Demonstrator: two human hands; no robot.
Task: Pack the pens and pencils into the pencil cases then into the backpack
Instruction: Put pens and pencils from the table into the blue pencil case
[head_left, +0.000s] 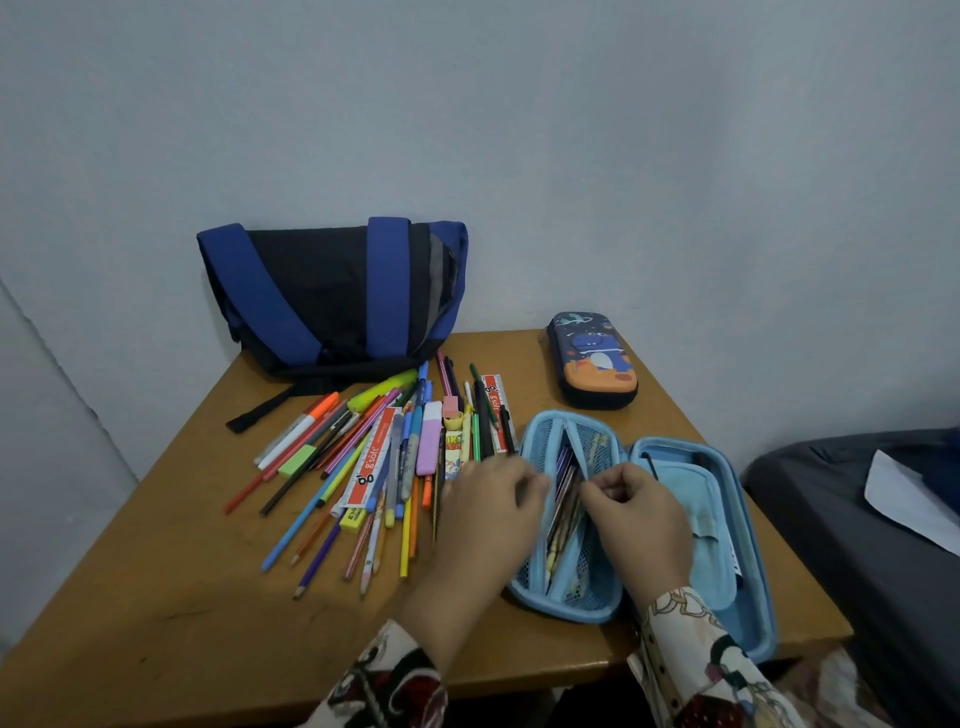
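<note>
The open blue case (675, 519) lies flat at 4 o'clock on the surface (156, 597) — easy to fill. The left hand (488, 512) has a loose grip; the right hand (636, 512) pinches the mesh flap (592, 457) aside — room for pencils (563, 501).

The wooden table (156, 613) bears a backpack (332, 296), loose pens (363, 467) and 2 pencil cases (595, 364).

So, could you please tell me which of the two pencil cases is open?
The light blue pencil case under both hands lies open, with pencils in its mesh half. The dark dinosaur pencil case near the wall is zipped shut.
</note>
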